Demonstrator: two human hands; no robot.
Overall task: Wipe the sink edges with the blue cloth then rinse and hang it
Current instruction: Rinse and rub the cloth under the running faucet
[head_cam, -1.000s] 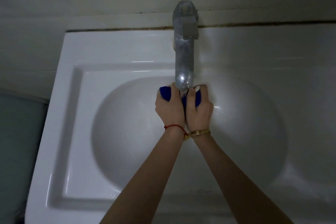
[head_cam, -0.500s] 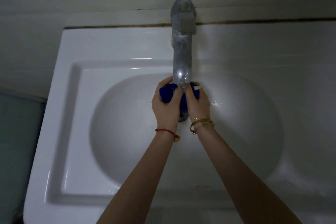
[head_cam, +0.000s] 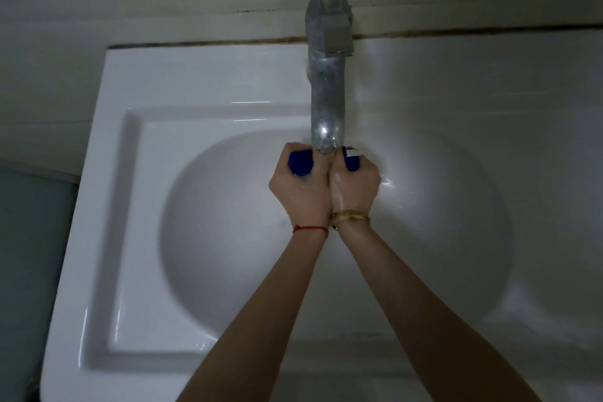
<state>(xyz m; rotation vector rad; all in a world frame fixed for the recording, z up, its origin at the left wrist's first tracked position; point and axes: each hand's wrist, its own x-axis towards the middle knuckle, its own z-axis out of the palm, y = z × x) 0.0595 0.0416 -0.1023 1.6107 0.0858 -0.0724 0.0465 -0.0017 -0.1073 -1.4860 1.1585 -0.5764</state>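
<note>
Blue cloth (white tag, unreadable) in both hands

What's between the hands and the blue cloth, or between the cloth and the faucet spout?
Nothing visible. The left hand and right hand both grip the blue cloth directly, held just under the faucet spout over the sink basin.

Bare, sleeveless forearms of the person, the left wrist bearing a thin red thread bracelet and the right wrist a slender gold-coloured chain bracelet
</note>
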